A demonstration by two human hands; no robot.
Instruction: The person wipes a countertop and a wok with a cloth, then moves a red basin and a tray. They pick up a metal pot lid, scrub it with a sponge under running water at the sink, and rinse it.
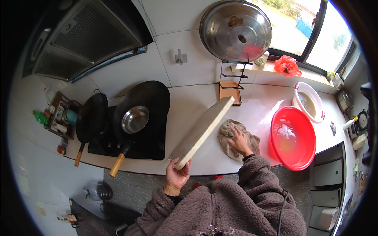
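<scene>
Low in the middle, my left hand (177, 176) grips the near end of a thick pale board (203, 132), which is tilted up on its edge over the counter. My right hand (239, 142) lies with fingers spread on a crumpled brown cloth (251, 140) on the white countertop (189, 103). To the right of the cloth stands a red plastic basin (273, 147) with liquid in it. Behind it is a smaller white basin (317, 101), also holding liquid.
At left, a black wok (150, 94) holding a metal bowl (135, 119) and a black pan (93, 115) sit by the cooktop (156, 147). A wire rack (233, 75) stands at the wall with a large metal lid (236, 29). A red plastic bag (287, 66) lies on the windowsill.
</scene>
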